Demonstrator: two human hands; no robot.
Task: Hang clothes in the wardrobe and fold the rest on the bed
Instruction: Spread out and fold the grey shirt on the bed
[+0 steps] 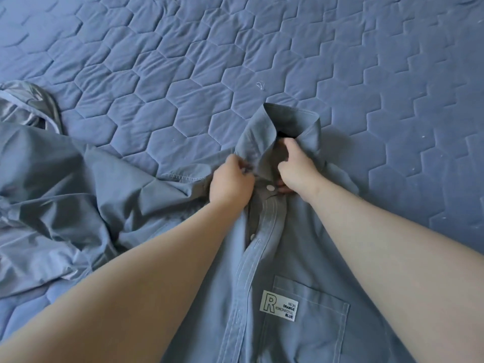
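Blue-grey shirt [275,258] lies front-up on the bed [262,48], collar [264,132] pointing away. Both hands are up at the neck: left hand [230,182] fingers pinching the collar edge, right hand [298,171] clenched on the placket by the top button [269,188]. Another crumpled garment [65,192] sits just left.

The grey-blue cotton button-up shirt [275,258] runs off the bottom edge, its hem unseen. The right hand's fingers [284,189] curl under the placket, mostly hidden. The shiny grey garment [26,106] is cut by the left edge.
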